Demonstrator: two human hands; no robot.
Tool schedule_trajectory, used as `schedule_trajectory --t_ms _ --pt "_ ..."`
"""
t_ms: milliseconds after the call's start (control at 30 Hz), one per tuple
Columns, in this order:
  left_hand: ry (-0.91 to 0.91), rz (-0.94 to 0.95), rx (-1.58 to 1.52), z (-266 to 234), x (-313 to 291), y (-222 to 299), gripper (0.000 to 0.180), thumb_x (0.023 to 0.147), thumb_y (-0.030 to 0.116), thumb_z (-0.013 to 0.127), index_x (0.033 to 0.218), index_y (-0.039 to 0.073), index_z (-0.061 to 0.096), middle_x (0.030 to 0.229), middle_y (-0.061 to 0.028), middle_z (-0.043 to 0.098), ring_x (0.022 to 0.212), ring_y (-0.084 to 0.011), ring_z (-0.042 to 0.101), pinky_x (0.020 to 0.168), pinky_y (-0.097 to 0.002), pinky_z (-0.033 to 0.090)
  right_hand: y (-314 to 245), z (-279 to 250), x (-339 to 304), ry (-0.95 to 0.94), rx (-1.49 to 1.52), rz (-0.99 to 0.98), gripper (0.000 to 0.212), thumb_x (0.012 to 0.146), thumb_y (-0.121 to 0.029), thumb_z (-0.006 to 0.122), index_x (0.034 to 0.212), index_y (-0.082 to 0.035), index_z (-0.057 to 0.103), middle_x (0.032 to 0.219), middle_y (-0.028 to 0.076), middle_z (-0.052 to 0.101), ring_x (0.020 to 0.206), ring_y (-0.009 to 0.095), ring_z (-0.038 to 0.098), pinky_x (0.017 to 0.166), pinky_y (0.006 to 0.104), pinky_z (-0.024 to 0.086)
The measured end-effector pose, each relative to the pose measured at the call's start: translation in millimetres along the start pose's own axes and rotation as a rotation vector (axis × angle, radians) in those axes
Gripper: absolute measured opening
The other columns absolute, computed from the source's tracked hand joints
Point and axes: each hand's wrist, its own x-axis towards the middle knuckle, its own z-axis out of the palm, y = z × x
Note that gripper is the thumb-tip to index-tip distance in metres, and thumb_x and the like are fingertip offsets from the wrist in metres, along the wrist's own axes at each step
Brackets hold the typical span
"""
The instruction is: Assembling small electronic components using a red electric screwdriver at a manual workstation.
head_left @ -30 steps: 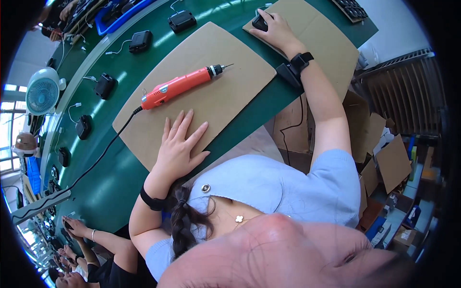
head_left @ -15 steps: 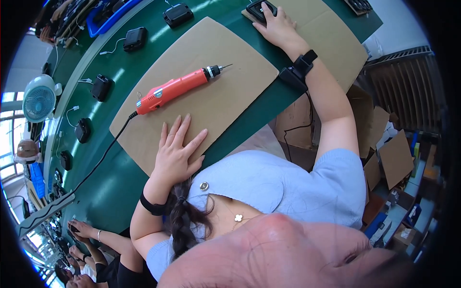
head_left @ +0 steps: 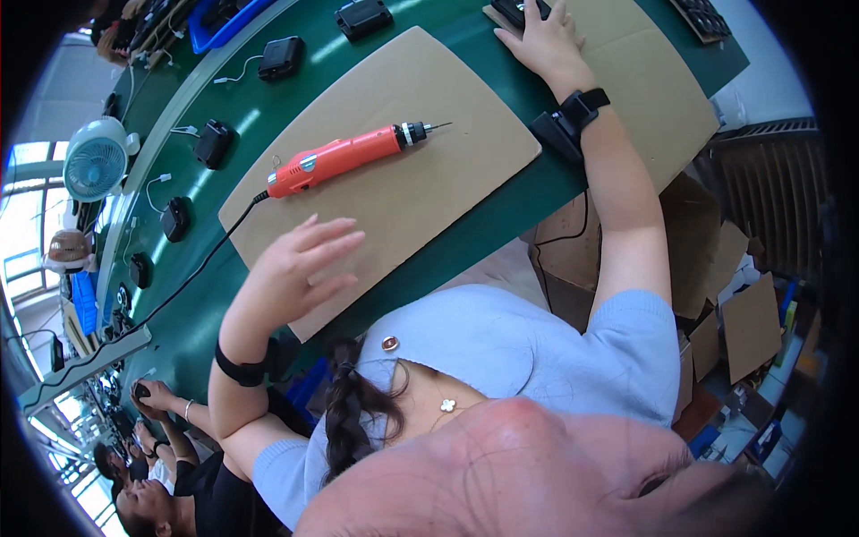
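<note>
My left hand (head_left: 300,268) is raised over the near left edge of the brown cardboard sheet (head_left: 429,85), fingers apart and holding nothing. A red electric screwdriver (head_left: 344,159) lies across that sheet, bit pointing right, its black cord running off to the left. At the far right my right hand (head_left: 550,49) is stretched out with fingers spread, reaching onto a small black box-shaped device (head_left: 517,12). That device is partly cut off by the top of the picture, and whether the fingers grip it is not clear.
Several black devices with white connector leads, one of them a black unit (head_left: 281,57), stand along the green table (head_left: 201,300). A second cardboard sheet (head_left: 640,80) lies at right. Open cartons (head_left: 752,327) stand beside me. A small fan (head_left: 95,159) and a co-worker (head_left: 210,483) are at left.
My left hand has lifted off the cardboard and moved left. My right hand stays at the black device. The whole view has shifted slightly, moving the table items right and up.
</note>
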Motion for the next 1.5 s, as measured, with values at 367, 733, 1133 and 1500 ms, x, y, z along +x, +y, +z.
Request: schedule_trajectory --t_ms 367,733,1133,1500 --pt "0.315 -0.176 0.54 -86 200 -140 0.053 0.09 0.03 0.073 0.139 0.014 0.059 0.134 -0.0157 0.063 0.119 -0.0354 0.061 0.103 -0.0416 0.049 -180 102 -55 -0.551 0.036 -0.541 0.052 0.088 -0.029 0.073 0.129 -0.002 0.056 0.114 0.017 0.063 0.108 0.035 0.061 0.094 0.0416 0.049" --pt "0.399 -0.277 0.388 -86 262 -179 0.08 0.075 0.04 0.082 0.145 0.015 0.053 0.13 -0.0211 0.063 0.116 -0.0377 0.062 0.103 -0.0409 0.05 -177 111 -61 -0.478 -0.009 -0.584 0.049 0.086 -0.019 0.07 0.13 -0.003 0.055 0.111 0.012 0.063 0.107 0.031 0.06 0.093 0.0418 0.048" --pt "0.7 -0.126 0.429 -92 6 7 0.081 0.068 0.015 0.085 0.143 0.013 0.055 0.128 -0.0189 0.062 0.111 -0.0362 0.064 0.096 -0.0403 0.053 -187 103 -55 -0.578 -0.147 -0.597 0.055 0.087 -0.019 0.07 0.135 -0.001 0.052 0.115 0.017 0.063 0.105 0.034 0.061 0.093 0.042 0.05" --pt "0.665 -0.396 0.211 53 -61 -42 0.076 0.068 0.022 0.084 0.138 0.016 0.058 0.125 -0.016 0.061 0.114 -0.0369 0.06 0.108 -0.0453 0.046 -225 152 -18 -0.684 -0.246 -0.496 0.051 0.09 -0.037 0.072 0.124 -0.001 0.059 0.106 0.021 0.063 0.092 0.034 0.065 0.081 0.0415 0.055"
